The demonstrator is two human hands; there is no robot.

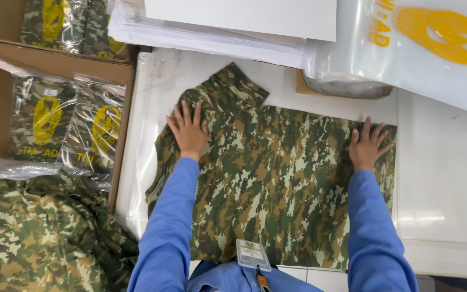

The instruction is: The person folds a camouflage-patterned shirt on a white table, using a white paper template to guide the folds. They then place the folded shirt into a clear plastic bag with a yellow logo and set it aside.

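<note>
A green and brown camouflage shirt (271, 173) lies flat on a white table (444, 178). My left hand (188, 130) presses palm down on the shirt's upper left part, just below a folded sleeve. My right hand (368, 145) rests flat on the shirt's upper right edge, fingers spread. Both arms wear blue sleeves. Neither hand grips anything.
A cardboard box (55, 65) at the left holds bagged camouflage shirts (90, 132). Loose camouflage garments (33, 238) are piled at the lower left. White sheets (217, 27) stack at the back. Clear plastic bags with yellow print (428, 43) lie at the upper right.
</note>
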